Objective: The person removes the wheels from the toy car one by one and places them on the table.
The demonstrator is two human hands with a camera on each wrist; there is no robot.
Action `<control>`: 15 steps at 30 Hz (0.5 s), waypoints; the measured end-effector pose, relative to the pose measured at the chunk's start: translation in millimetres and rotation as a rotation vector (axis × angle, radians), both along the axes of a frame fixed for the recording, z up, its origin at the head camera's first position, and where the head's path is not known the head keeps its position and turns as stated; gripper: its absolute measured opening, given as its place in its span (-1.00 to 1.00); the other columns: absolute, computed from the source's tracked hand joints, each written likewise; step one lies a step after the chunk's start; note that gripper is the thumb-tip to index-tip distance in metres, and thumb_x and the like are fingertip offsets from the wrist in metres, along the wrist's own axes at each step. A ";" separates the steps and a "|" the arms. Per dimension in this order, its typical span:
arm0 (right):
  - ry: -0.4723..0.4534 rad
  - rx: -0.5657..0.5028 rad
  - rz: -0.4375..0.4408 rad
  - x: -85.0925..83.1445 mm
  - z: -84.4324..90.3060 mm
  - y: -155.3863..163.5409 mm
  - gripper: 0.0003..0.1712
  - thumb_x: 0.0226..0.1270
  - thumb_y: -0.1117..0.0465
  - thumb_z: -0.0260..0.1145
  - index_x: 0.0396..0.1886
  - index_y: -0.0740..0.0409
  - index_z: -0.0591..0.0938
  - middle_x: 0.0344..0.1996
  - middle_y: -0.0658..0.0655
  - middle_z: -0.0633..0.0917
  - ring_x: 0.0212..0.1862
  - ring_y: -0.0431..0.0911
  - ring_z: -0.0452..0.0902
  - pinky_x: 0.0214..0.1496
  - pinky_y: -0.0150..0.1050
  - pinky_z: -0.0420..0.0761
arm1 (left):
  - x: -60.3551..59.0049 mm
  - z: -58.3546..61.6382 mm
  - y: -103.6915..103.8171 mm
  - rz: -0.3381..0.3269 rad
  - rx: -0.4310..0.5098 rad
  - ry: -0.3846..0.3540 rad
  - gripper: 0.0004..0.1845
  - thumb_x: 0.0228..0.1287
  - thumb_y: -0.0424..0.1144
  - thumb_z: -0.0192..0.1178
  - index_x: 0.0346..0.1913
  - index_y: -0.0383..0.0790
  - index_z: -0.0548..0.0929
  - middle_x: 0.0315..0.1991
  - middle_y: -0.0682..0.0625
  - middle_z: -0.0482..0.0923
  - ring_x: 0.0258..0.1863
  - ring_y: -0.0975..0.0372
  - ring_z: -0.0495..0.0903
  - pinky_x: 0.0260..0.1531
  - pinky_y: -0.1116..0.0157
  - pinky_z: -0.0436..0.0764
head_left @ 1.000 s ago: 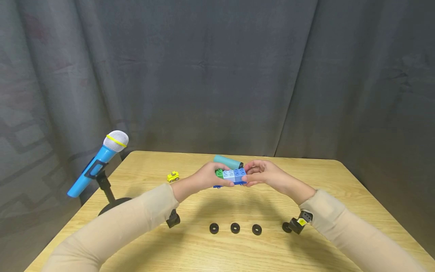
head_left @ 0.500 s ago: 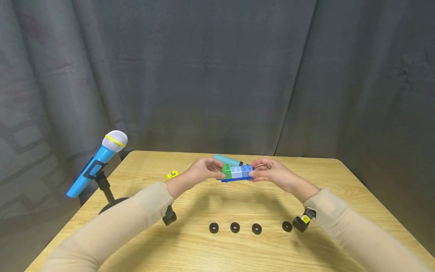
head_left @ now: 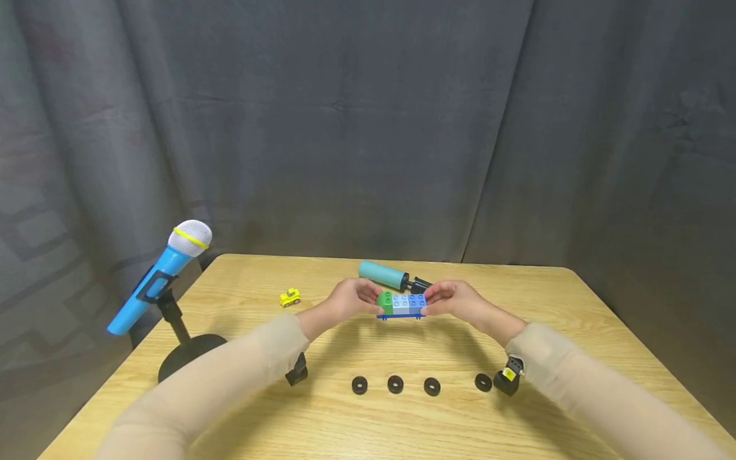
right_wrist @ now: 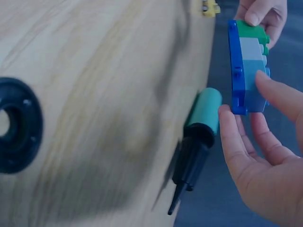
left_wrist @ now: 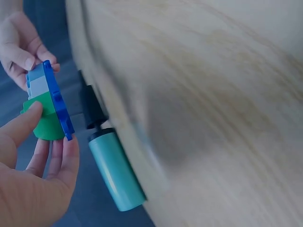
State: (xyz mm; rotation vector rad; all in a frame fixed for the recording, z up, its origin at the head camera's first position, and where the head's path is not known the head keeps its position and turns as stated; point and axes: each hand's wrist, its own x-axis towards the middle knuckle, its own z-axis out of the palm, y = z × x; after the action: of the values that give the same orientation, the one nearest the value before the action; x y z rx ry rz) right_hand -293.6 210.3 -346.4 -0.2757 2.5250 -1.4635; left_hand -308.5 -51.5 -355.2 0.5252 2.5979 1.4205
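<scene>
Held over the table between both hands is a row of toy building bricks (head_left: 400, 303) on a thin blue base with small pegs (left_wrist: 57, 101). My left hand (head_left: 349, 299) pinches the green brick (left_wrist: 49, 124) at the left end, thumb on its side and fingers beneath. At the other end my right hand (head_left: 457, 299) grips the blue brick (right_wrist: 254, 90) between thumb and fingers. A light blue brick (right_wrist: 251, 48) sits between those two. The studs face up toward the head camera, and the row lies about level.
Several black wheel rings (head_left: 395, 384) lie in a line nearer the front. Behind the hands lies a teal hand pump (head_left: 384, 275) with a black end. A yellow toy car (head_left: 290, 297) stands left of them. A blue microphone (head_left: 152, 281) leans on a black stand at far left.
The bricks moved right, then slightly down, and went from tilted to level. My left hand slid back to the green end, uncovering that brick. More of the pump shows behind.
</scene>
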 end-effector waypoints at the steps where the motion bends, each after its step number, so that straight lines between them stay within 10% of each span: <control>1: 0.000 0.012 -0.017 -0.2 -2.2 -1.4 -0.53 0.07 0.22 0.51 -0.05 0.31 0.59 -0.22 0.13 0.70 -0.19 -0.14 0.59 -0.03 -0.25 0.54 | -0.7 -3.0 0.7 -0.003 -0.003 0.000 -0.66 0.03 -0.32 0.47 -0.09 -0.25 0.66 -0.18 -0.05 0.66 -0.20 0.22 0.63 -0.10 0.28 0.61; 15: 0.020 0.142 -0.104 -4.2 -23.7 -14.0 -0.59 -0.01 0.30 0.54 -0.14 0.36 0.63 -0.26 0.18 0.73 -0.22 -0.11 0.64 -0.10 -0.23 0.61 | -11.8 -28.4 3.4 -0.028 -0.050 -0.014 -0.66 -0.02 -0.38 0.48 -0.14 -0.28 0.65 -0.26 -0.03 0.64 -0.29 0.26 0.60 -0.17 0.33 0.61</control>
State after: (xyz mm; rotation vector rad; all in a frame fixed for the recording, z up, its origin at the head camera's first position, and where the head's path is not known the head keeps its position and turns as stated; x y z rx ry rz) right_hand -297.8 196.3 -370.1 -0.1386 2.6801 -1.3137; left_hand -320.3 -48.1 -383.6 0.5413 2.5966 1.3423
